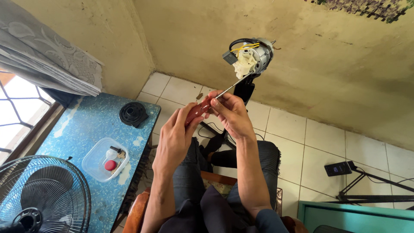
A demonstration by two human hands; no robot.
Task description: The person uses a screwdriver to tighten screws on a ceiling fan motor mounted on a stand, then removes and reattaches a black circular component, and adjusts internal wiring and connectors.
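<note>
My forearms and knees fill the bottom of view; I'm sitting in a wooden chair (pixel 137 211). Left hand (pixel 174 138) wraps the red handle of the screwdriver (pixel 199 110), fingers curled round it. Right hand (pixel 230 114) pinches the front of the handle where the shaft begins, steadying it. Both hands grasp the one tool, nothing loose in either.

The shaft runs up and away from my hands to the fan motor (pixel 252 56), bare on top of its black stand (pixel 243 90). The tip sits at the white plastic part under the motor; I can't see whether it's seated in a screw head. Yellow and black wires loop over the top, with a small grey block hanging on them.

My read: I'm working a screw on the motor's underside. The next move needs the tip square in the slot and pressure along the shaft, the right hand guiding while the left turns. A slip would send the tip into the wires.

Room: open tiled floor right of my hands; wall close behind the motor. Left of my hands is the blue table (pixel 86 125), edge near my left elbow, holding a clear tub (pixel 105 160) of small parts, a black round part (pixel 133 114) and a fan guard (pixel 43 194) nearest me. Far right on the floor are a phone (pixel 338 168) and tripod legs (pixel 375 198).
</note>
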